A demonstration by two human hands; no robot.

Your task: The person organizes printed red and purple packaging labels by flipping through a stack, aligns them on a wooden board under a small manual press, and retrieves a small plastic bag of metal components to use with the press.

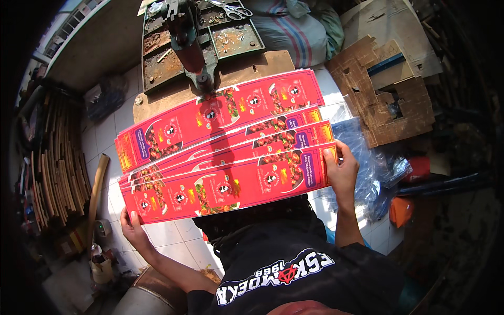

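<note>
My left hand [135, 230] grips the lower left corner of a long red printed strip [247, 185] with food pictures and round emblems. At the strip's other end my right hand [342, 167] has the right edge between thumb and fingers. This strip slants up to the right, overlapping several similar strips fanned out behind it. Farther back, a stack of red strips [184, 125] rests on a wooden board [273, 62] under the head of a dark hand press [189, 55]. The press casts a shadow across the strips. My fingers under the held strip are partly hidden.
Behind the press, a compartmented metal tray [236, 39] holds small parts, with scissors [231, 9] at its far edge. White sacks [278, 37] and cut brown boards [378, 94] stand back right. Clear plastic [362, 157] lies right; wooden strips [55, 163] are stacked left.
</note>
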